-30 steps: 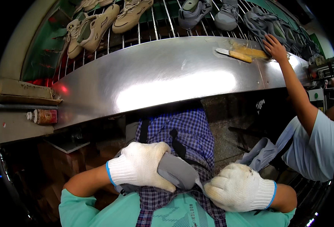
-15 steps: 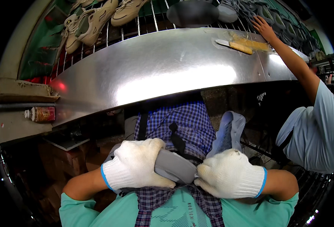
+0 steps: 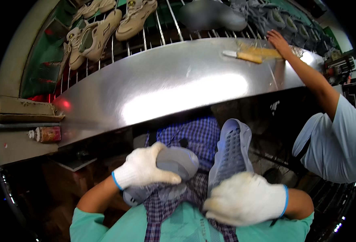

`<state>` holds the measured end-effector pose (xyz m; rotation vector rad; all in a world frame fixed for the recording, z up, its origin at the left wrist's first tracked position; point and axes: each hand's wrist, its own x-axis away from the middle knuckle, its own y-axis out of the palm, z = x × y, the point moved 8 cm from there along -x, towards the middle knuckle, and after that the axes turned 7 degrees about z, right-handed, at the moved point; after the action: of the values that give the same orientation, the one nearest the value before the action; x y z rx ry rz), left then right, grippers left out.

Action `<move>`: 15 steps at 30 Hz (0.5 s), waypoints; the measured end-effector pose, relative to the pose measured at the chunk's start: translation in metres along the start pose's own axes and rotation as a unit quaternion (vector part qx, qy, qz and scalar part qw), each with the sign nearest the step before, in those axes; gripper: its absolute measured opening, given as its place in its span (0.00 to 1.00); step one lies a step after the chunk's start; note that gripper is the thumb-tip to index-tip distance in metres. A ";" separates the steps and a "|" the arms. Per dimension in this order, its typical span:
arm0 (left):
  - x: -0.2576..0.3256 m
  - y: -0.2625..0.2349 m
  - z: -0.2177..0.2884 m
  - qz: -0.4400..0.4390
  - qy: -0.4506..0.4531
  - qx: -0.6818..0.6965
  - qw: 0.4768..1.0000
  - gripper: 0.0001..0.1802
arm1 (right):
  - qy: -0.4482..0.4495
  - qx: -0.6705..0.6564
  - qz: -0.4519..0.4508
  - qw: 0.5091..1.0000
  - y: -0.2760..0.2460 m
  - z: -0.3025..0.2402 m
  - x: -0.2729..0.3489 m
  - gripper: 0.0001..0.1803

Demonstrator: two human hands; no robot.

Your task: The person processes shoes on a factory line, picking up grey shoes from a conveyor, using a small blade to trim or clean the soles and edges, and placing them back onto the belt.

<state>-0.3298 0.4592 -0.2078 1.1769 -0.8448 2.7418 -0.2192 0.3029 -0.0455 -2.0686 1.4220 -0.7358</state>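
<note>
My left hand [image 3: 141, 167], in a white knit glove with a blue cuff, grips a grey shoe upper [image 3: 177, 159] around its sides, its rounded end tilted away to the right. Beside it on the right, my gloved right hand [image 3: 244, 199] is closed over the near end of a pale blue-grey shoe sole [image 3: 231, 155]. The sole's hollow inside, with rows of dark recesses, faces up. Motion smears the right fingers slightly. Upper and sole are apart, above the plaid apron [image 3: 186, 131] on my lap.
A shiny metal bench [image 3: 93, 101] curves across ahead, carrying a yellow-handled knife [image 3: 248, 57]. Beige shoes [image 3: 135, 20] and grey shoes [image 3: 291, 26] rest on metal rods beyond. A co-worker's hand [image 3: 278, 42] reaches to the bench's far right. A small bottle [image 3: 47, 134] lies at left.
My right hand has drawn away from the upper's end and moved nearer to me. More of the sole's inside now shows. The upper has turned and risen in my left hand.
</note>
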 end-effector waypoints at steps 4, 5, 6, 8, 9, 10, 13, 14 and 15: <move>0.003 0.005 -0.050 0.049 0.018 0.271 0.961 0.66 | 0.045 -0.104 0.171 0.979 -0.016 0.043 0.024 0.11; 0.003 0.004 -0.056 0.049 0.019 0.304 0.951 0.65 | 0.082 -0.127 0.192 0.970 -0.018 0.053 0.028 0.10; 0.006 0.003 -0.059 0.050 0.018 0.339 0.939 0.63 | 0.101 -0.140 0.242 0.955 -0.027 0.059 0.032 0.08; 0.012 0.004 -0.065 0.041 0.040 0.409 0.911 0.58 | 0.131 -0.156 0.333 0.921 -0.042 0.065 0.044 0.06; 0.015 0.003 -0.068 0.045 0.039 0.413 0.909 0.58 | 0.141 -0.155 0.374 0.903 -0.047 0.067 0.050 0.05; 0.020 0.003 -0.070 0.049 0.038 0.419 0.906 0.57 | 0.147 -0.146 0.431 0.878 -0.049 0.070 0.058 0.07; 0.028 -0.005 -0.070 0.061 0.057 0.389 0.918 0.52 | 0.178 -0.191 0.550 0.793 -0.075 0.079 0.075 0.11; 0.025 -0.004 -0.075 0.082 0.099 0.374 0.918 0.50 | 0.160 -0.223 0.575 0.770 -0.086 0.087 0.080 0.13; 0.023 -0.003 -0.083 0.114 0.110 0.357 0.920 0.50 | 0.141 -0.259 0.589 0.752 -0.094 0.095 0.084 0.15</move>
<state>-0.3999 0.4992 -0.2377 0.8169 0.0862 3.4223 -0.0663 0.2639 -0.0381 -0.8791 2.8402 -0.0685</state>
